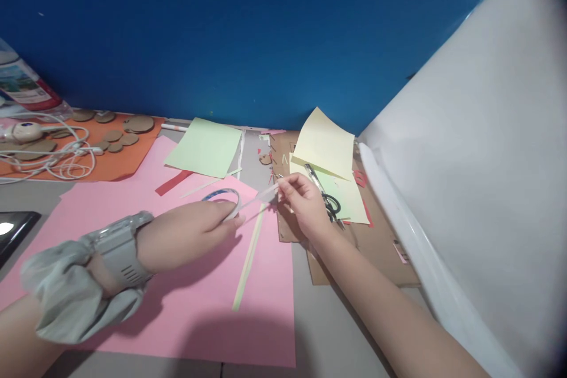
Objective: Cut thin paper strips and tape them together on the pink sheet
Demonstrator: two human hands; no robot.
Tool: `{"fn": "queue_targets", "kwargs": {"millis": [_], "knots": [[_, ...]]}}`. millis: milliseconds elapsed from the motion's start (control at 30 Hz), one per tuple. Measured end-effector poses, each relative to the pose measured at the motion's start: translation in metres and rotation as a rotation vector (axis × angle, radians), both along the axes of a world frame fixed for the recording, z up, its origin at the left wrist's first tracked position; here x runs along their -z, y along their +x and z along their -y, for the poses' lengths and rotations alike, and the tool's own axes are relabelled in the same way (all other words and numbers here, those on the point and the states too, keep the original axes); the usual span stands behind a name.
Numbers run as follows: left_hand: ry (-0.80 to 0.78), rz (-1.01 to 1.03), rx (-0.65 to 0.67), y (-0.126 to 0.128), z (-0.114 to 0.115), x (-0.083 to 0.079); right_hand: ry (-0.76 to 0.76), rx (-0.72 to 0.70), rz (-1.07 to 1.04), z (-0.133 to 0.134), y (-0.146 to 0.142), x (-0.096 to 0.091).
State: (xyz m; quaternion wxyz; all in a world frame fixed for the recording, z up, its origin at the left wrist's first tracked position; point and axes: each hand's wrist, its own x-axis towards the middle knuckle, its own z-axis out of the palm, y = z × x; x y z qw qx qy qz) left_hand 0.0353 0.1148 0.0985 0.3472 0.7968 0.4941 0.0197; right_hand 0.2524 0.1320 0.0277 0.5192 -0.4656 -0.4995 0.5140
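Note:
My left hand [195,230] is closed round a roll of clear tape [224,196], held just above a large pink paper sheet [195,295]. My right hand [301,204] pinches the free end of the tape strip [261,195], which stretches between both hands. A thin pale green paper strip [248,260] lies on the pink sheet below the tape. A grey scrunchie and a grey watch sit on my left wrist.
Scissors [328,201] and a pen lie on light green paper over brown cardboard [376,248]. A green sheet [204,147], a yellow sheet [323,142], an orange sheet with cardboard discs [119,130], white earphones [53,159], a white roll [465,189] at right, blue wall behind.

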Motion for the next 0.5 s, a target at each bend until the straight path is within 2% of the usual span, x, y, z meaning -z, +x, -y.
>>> {"fn": "queue_targets", "kwargs": {"millis": [67,100,200,267,300,333,400,433,500], "knots": [[-0.042,0.091,-0.031,0.001,0.006,-0.010,0.007,0.011,-0.017,-0.002,0.001,0.002],[-0.111,0.159,-0.033,0.003,0.011,-0.014,0.009,0.005,-0.022,-0.002,0.002,0.003],[-0.500,0.462,-0.026,0.019,0.033,-0.016,0.010,-0.045,-0.029,0.000,0.001,0.004],[-0.753,0.639,-0.115,0.033,0.053,-0.013,0.012,-0.094,-0.024,0.002,0.000,0.003],[-0.854,0.666,-0.191,0.040,0.064,-0.011,0.013,-0.121,-0.018,0.003,0.000,0.002],[-0.916,0.679,-0.320,0.045,0.074,-0.009,0.015,-0.145,-0.008,0.004,0.001,0.001],[-0.956,0.692,-0.369,0.052,0.090,-0.006,0.017,-0.187,0.017,0.005,0.002,-0.002],[-0.995,0.717,-0.470,0.053,0.095,-0.006,0.015,-0.203,0.029,0.005,0.002,-0.002],[-1.068,0.725,-0.538,0.052,0.103,-0.006,0.006,-0.222,0.044,0.005,0.004,-0.003]]}}
